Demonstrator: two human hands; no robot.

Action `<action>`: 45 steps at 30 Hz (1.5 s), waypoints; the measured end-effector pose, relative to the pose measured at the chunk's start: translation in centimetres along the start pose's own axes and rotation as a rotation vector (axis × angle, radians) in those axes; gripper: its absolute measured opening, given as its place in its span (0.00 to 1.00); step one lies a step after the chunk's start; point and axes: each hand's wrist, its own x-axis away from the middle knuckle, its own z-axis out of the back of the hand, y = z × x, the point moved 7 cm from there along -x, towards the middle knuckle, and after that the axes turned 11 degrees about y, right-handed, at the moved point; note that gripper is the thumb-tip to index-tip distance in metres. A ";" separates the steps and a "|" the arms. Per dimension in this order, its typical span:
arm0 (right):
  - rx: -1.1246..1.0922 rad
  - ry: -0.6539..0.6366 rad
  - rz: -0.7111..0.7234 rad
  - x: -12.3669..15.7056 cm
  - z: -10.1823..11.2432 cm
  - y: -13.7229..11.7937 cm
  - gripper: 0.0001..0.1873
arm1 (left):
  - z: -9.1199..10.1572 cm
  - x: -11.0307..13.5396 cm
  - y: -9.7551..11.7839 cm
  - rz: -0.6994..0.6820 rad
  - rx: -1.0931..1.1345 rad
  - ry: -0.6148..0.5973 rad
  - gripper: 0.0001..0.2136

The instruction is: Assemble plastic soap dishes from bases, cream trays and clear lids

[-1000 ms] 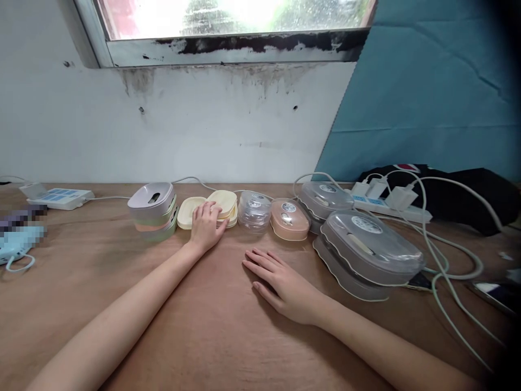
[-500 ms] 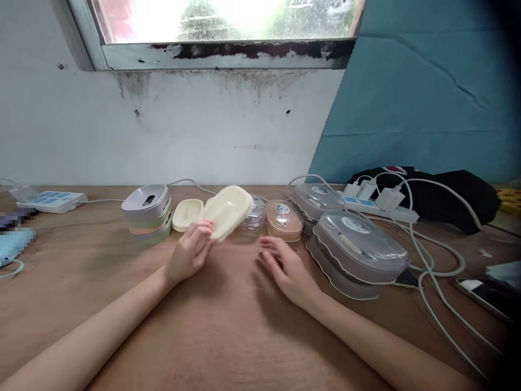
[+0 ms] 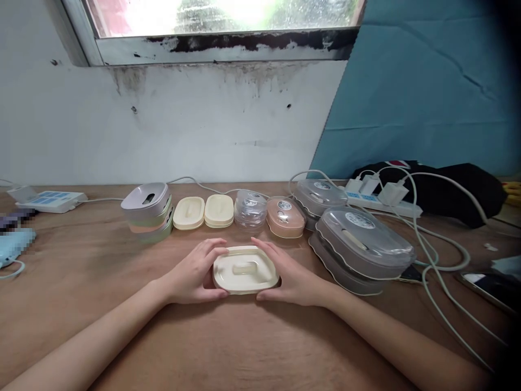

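A cream plastic lid (image 3: 245,281) with a raised oblong bump in its middle lies flat on the wooden table in front of me. Around its left end curls my left hand (image 3: 194,274), thumb at the near edge and fingers at the far edge. My right hand (image 3: 293,278) clasps the right end the same way. Behind it stand two smaller piles of cream lids (image 3: 189,213), a stack of small clear plastic lids (image 3: 251,212) and a peach-tinted clear lid (image 3: 285,217).
Pastel containers (image 3: 147,212) are stacked at the back left. Large grey see-through lids (image 3: 362,244) sit at the right. Power strips (image 3: 52,202) lie on both sides, with white cables (image 3: 439,304) looping over the right side. A phone (image 3: 490,290) lies at far right.
The tilted cream lid, held up in my left hand before, is down flat on the table, nearer to me. My right hand has moved over to grip its right end.
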 end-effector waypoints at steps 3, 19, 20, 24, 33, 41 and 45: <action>0.027 -0.020 -0.003 -0.1 0.0 0.2 0.51 | -0.3 0.4 -0.5 0.035 -0.004 -0.034 0.34; 0.103 -0.033 -0.026 0.0 -0.2 0.9 0.52 | -1.3 -17.7 -4.1 0.624 -0.418 0.211 0.36; 0.099 -0.032 -0.024 0.0 -0.2 0.9 0.51 | -1.5 -17.5 -4.2 0.631 -0.430 0.216 0.35; 0.062 -0.017 0.001 0.0 -0.1 0.7 0.50 | 0.0 -15.2 -5.6 0.671 -0.515 0.247 0.29; 0.059 -0.014 0.024 -0.1 -0.2 0.8 0.48 | 13.4 -4.7 -11.5 1.193 -0.854 0.261 0.36; 0.080 -0.026 0.004 -0.1 -0.2 0.7 0.48 | 16.0 -1.0 -12.4 1.366 -0.721 0.240 0.46; 0.071 -0.024 0.005 -0.1 -0.1 0.7 0.50 | 17.0 -3.3 -9.3 1.160 -0.769 0.446 0.48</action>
